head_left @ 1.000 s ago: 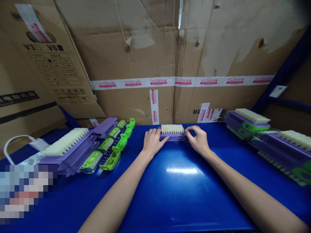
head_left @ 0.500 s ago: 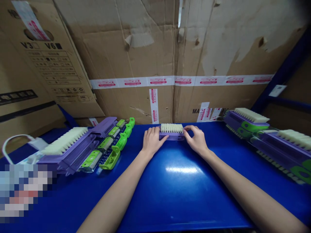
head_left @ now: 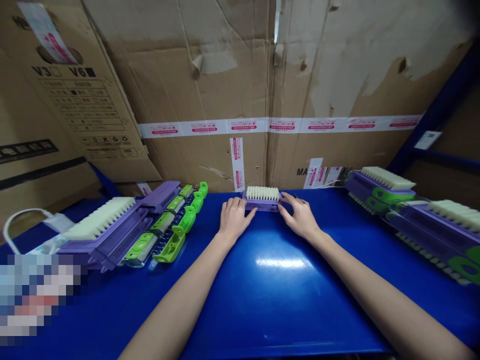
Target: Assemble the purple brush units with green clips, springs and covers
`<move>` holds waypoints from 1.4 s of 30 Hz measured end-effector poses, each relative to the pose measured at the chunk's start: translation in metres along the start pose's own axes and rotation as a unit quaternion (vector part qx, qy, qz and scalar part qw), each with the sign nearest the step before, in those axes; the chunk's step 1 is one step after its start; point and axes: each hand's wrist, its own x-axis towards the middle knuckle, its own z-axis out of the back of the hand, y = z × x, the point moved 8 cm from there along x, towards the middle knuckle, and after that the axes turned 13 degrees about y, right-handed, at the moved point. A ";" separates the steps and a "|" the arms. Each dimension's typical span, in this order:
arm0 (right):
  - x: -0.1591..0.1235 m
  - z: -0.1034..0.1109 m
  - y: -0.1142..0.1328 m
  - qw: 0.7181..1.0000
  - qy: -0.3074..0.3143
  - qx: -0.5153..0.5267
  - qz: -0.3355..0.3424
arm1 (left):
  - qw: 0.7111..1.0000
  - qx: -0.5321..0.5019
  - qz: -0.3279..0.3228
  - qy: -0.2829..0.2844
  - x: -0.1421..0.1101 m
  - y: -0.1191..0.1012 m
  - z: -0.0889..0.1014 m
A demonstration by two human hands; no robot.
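Note:
A small purple brush (head_left: 262, 199) with white bristles facing up lies on the blue table (head_left: 270, 280), close to the cardboard boxes at the back. My left hand (head_left: 233, 219) grips its left end, fingers curled at the end and thumb along the front. My right hand (head_left: 299, 216) holds the right end the same way, fingers laid low over the table.
At the left lie purple brush bodies (head_left: 107, 227) and a row of green and purple parts (head_left: 176, 220). More purple and green brushes (head_left: 412, 210) are stacked at the right. Large taped cardboard boxes (head_left: 262, 90) wall off the back. A white cord (head_left: 22, 220) sits far left.
Both hands have slid the brush a little away from me, toward the cardboard boxes. My right fingers have flattened out.

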 end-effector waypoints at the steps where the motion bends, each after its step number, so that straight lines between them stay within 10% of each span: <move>1: 0.000 -0.001 0.000 1.000 0.005 -0.003 0.000 | 1.000 -0.002 0.000 0.001 0.000 0.000 0.001; 18: 0.000 0.005 0.002 0.999 -0.015 -0.023 0.035 | 0.996 0.010 0.083 0.003 0.006 0.021 0.028; 26: 0.000 0.004 0.004 0.999 -0.018 -0.024 0.033 | 0.979 0.051 0.139 0.140 0.007 0.053 0.043; 34: 0.000 0.003 0.007 0.999 -0.007 -0.028 0.030 | 0.941 0.113 0.204 0.244 -0.037 0.115 0.077; 42: 0.000 0.002 0.007 0.999 -0.007 -0.030 0.031 | 0.926 0.129 0.190 0.300 -0.068 0.133 0.078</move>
